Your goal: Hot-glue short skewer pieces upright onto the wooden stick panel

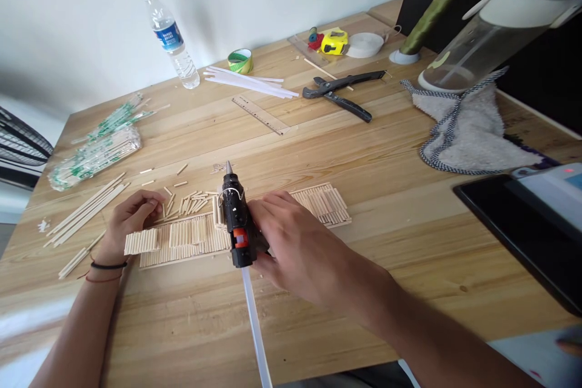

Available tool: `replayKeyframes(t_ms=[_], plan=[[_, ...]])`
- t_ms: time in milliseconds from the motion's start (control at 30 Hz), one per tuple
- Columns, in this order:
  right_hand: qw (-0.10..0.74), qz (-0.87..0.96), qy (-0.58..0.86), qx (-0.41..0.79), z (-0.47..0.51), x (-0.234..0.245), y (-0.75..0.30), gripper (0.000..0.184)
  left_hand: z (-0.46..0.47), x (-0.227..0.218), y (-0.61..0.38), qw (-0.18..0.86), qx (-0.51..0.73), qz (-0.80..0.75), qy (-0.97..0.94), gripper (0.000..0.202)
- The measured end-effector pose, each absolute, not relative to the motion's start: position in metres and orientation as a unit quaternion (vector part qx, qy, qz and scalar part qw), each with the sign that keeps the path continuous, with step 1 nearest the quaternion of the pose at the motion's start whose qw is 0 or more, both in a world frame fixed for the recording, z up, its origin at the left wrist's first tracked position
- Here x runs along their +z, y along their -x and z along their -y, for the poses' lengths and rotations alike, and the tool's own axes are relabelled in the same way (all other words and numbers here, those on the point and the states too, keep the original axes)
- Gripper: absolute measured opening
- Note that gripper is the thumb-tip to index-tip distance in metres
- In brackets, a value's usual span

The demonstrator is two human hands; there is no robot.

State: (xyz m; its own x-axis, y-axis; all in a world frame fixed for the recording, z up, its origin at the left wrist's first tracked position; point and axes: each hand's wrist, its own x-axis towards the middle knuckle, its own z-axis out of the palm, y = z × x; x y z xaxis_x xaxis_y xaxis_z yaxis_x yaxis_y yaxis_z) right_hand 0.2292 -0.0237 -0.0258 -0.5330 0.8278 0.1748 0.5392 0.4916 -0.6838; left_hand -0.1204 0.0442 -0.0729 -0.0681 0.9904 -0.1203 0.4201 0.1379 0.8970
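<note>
My right hand (297, 236) is wrapped around a black hot glue gun (236, 212), its nozzle aimed away from me. A long translucent glue stick (255, 321) sticks out of the gun's back end. Below the gun lies a long panel of short wooden sticks (154, 257), partly hidden by the gun and my hand; small stick pieces (142, 241) are layered on it. My left hand (134, 218) rests at the panel's left end with fingers curled together, beside loose short sticks (193, 201). Whatever its fingertips pinch is hidden.
Long thin sticks (86, 209) and plastic-wrapped bundles (97, 154) lie left. Farther back are a water bottle (170, 39), green tape (240, 61), white glue sticks (250, 82), a ruler (259, 115), cutters (341, 91) and a yellow tape measure (334, 41). A phone (522, 230) and cloth (468, 127) lie right.
</note>
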Motion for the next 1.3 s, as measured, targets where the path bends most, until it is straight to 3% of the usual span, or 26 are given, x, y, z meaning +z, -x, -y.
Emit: replayKeyframes(t_ms=[1300], plan=[[0.245, 0.828, 0.411, 0.294, 0.024, -0.027, -0.23, 0.017, -0.042, -0.067, 0.106, 0.413, 0.376, -0.644, -0.522, 0.021]])
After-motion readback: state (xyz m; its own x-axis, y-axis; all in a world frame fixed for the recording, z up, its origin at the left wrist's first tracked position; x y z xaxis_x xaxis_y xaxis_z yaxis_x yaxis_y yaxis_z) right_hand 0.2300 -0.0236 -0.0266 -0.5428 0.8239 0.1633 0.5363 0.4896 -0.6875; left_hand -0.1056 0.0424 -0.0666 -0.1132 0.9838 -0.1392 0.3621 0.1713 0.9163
